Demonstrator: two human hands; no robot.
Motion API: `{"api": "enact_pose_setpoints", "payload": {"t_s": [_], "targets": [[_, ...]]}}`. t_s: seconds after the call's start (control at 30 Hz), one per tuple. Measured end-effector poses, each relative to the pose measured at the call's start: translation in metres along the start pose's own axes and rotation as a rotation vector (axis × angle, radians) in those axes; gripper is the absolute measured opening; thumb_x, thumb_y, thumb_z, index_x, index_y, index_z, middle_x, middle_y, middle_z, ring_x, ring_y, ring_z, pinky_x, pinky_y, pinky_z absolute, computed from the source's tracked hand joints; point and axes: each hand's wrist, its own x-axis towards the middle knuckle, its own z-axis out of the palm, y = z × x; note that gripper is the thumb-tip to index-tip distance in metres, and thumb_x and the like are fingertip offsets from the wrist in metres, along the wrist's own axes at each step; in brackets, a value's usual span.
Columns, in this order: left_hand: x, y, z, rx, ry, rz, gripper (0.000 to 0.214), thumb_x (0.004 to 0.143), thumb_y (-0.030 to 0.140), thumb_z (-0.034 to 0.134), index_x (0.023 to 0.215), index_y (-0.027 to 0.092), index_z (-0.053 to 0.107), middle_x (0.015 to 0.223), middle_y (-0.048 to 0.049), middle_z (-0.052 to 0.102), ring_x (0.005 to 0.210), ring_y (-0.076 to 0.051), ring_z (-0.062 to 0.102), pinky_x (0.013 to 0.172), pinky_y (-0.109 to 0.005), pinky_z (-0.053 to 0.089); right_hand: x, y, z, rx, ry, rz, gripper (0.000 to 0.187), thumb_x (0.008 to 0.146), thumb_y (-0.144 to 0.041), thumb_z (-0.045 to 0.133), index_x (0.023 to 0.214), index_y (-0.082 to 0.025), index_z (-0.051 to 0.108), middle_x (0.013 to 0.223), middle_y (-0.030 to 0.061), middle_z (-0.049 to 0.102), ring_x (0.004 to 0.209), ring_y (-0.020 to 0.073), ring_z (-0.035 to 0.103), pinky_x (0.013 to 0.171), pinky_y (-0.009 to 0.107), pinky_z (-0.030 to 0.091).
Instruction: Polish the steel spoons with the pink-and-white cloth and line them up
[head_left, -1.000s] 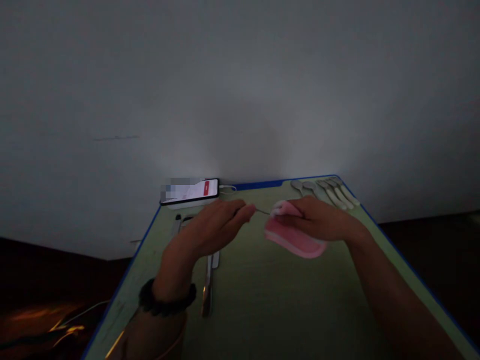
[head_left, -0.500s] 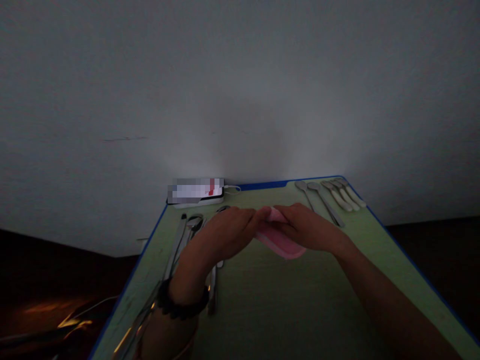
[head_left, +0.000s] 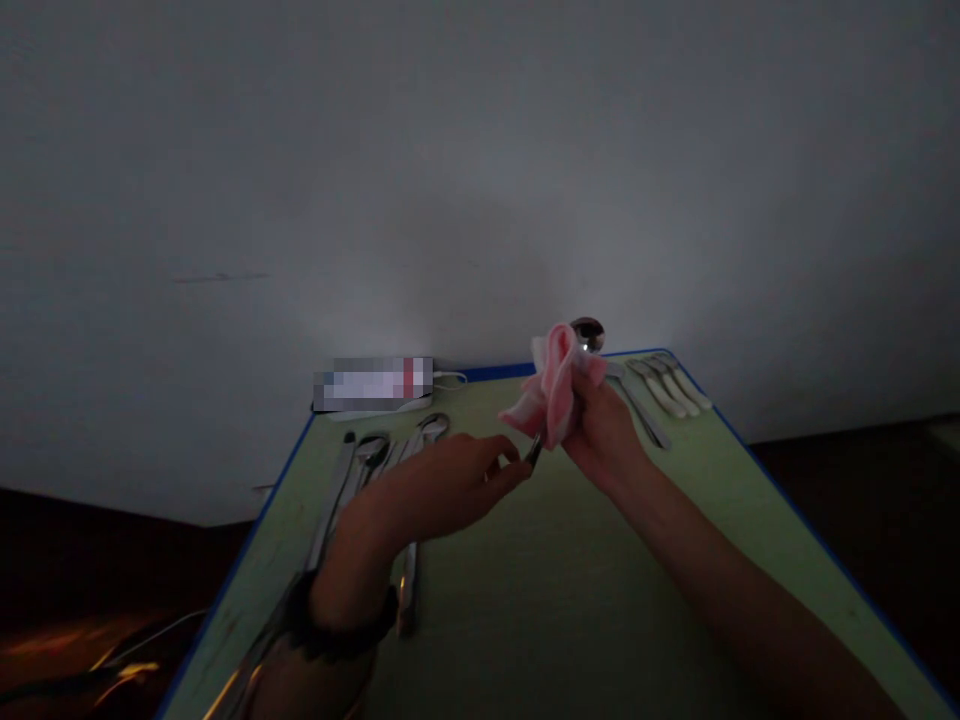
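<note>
A shiny spoon (head_left: pixel 589 333) is held up over the table, its bowl tilted away toward the wall. A pink and white cloth (head_left: pixel 559 385) is bunched around the spoon's handle. My right hand (head_left: pixel 609 430) is closed on the cloth, gripping the spoon through it. With thumb and fingers pinched, my left hand (head_left: pixel 469 485) holds the lower end of the handle, which pokes out below the cloth. Most of the handle is hidden inside the cloth.
The green table (head_left: pixel 510 620) has a blue edge and stands against a grey wall. Several loose spoons and other cutlery (head_left: pixel 373 450) lie at the left. Several white-handled pieces (head_left: pixel 667 385) lie in a row at the back right. A phone (head_left: pixel 373 385) with a cable rests back left.
The spoon's bowl now shows above the cloth. My right hand has turned upward and bunched the cloth around the handle, while my left hand has moved down to the handle's end.
</note>
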Motion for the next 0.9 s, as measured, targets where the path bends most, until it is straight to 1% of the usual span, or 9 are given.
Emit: {"api": "enact_pose_setpoints", "payload": {"t_s": [0.13, 0.27, 0.43, 0.53, 0.6, 0.7, 0.73, 0.8, 0.9], "targets": [[0.015, 0.006, 0.011, -0.123, -0.025, 0.039, 0.039, 0.094, 0.038, 0.025, 0.083, 0.016, 0.055, 0.066, -0.0016, 0.064, 0.062, -0.014, 0.060, 0.059, -0.025, 0.042, 0.001, 0.006, 0.003, 0.054, 0.124, -0.013, 0.033, 0.078, -0.051, 0.047, 0.090, -0.021, 0.053, 0.091, 0.0062, 0.065, 0.085, 0.0184, 0.061, 0.066, 0.029, 0.050], [0.020, 0.007, 0.012, -0.111, -0.067, 0.074, 0.034, 0.094, 0.030, 0.028, 0.070, 0.017, 0.049, 0.053, 0.0015, 0.056, 0.047, -0.011, 0.052, 0.048, -0.022, 0.038, 0.005, 0.013, -0.002, 0.075, 0.181, -0.024, 0.031, 0.076, -0.046, 0.050, 0.092, -0.020, 0.054, 0.097, 0.0063, 0.065, 0.092, 0.0195, 0.060, 0.070, 0.030, 0.050], [0.006, 0.007, 0.004, -0.092, -0.140, 0.046, 0.037, 0.093, 0.032, 0.029, 0.063, 0.018, 0.046, 0.051, 0.0014, 0.053, 0.042, -0.010, 0.047, 0.042, -0.022, 0.033, 0.015, 0.011, -0.015, 0.071, 0.240, -0.085, 0.031, 0.075, -0.044, 0.053, 0.095, -0.020, 0.055, 0.107, 0.0068, 0.062, 0.100, 0.0204, 0.057, 0.075, 0.031, 0.050], [-0.004, 0.004, -0.003, -0.152, -0.194, 0.028, 0.037, 0.092, 0.036, 0.030, 0.063, 0.019, 0.045, 0.049, 0.0027, 0.050, 0.042, -0.010, 0.045, 0.041, -0.021, 0.033, 0.017, 0.005, -0.019, 0.080, 0.241, -0.056, 0.032, 0.072, -0.041, 0.058, 0.094, -0.018, 0.056, 0.103, 0.0078, 0.063, 0.094, 0.0210, 0.059, 0.073, 0.032, 0.050], [-0.009, -0.003, -0.008, -0.269, -0.203, 0.011, 0.040, 0.094, 0.039, 0.024, 0.066, 0.019, 0.045, 0.050, 0.0032, 0.049, 0.046, -0.010, 0.047, 0.046, -0.021, 0.038, 0.017, -0.001, -0.020, 0.076, 0.233, -0.050, 0.031, 0.069, -0.036, 0.061, 0.093, -0.017, 0.057, 0.098, 0.0072, 0.064, 0.087, 0.0198, 0.060, 0.072, 0.031, 0.050], [-0.011, -0.017, -0.015, -0.372, -0.052, 0.023, 0.039, 0.095, 0.038, 0.018, 0.082, 0.018, 0.049, 0.061, 0.0019, 0.053, 0.056, -0.011, 0.052, 0.056, -0.023, 0.043, 0.014, -0.006, -0.020, 0.020, 0.191, -0.037, 0.026, 0.065, -0.025, 0.061, 0.089, -0.017, 0.057, 0.090, 0.0055, 0.065, 0.077, 0.0169, 0.060, 0.067, 0.029, 0.048], [-0.011, -0.022, -0.016, -0.336, 0.014, 0.015, 0.037, 0.095, 0.037, 0.020, 0.088, 0.018, 0.050, 0.064, 0.0017, 0.053, 0.058, -0.012, 0.052, 0.057, -0.023, 0.043, 0.013, -0.006, -0.020, -0.022, 0.164, -0.022, 0.024, 0.064, -0.023, 0.061, 0.087, -0.016, 0.057, 0.087, 0.0050, 0.065, 0.073, 0.0159, 0.059, 0.064, 0.028, 0.047], [-0.007, -0.030, -0.016, -0.190, 0.133, -0.021, 0.033, 0.093, 0.037, 0.024, 0.088, 0.018, 0.051, 0.069, 0.0005, 0.054, 0.061, -0.013, 0.051, 0.059, -0.025, 0.042, 0.010, -0.004, -0.020, -0.146, 0.112, 0.007, 0.021, 0.063, -0.020, 0.060, 0.083, -0.016, 0.057, 0.080, 0.0039, 0.064, 0.065, 0.0141, 0.057, 0.058, 0.026, 0.045], [-0.001, -0.034, -0.012, -0.059, 0.189, -0.045, 0.030, 0.092, 0.034, 0.028, 0.087, 0.018, 0.053, 0.078, -0.0012, 0.058, 0.071, -0.015, 0.054, 0.067, -0.028, 0.041, 0.006, -0.003, -0.021, -0.358, 0.057, -0.005, 0.020, 0.063, -0.021, 0.059, 0.082, -0.015, 0.059, 0.078, 0.0037, 0.065, 0.063, 0.0135, 0.056, 0.056, 0.025, 0.042]]}}
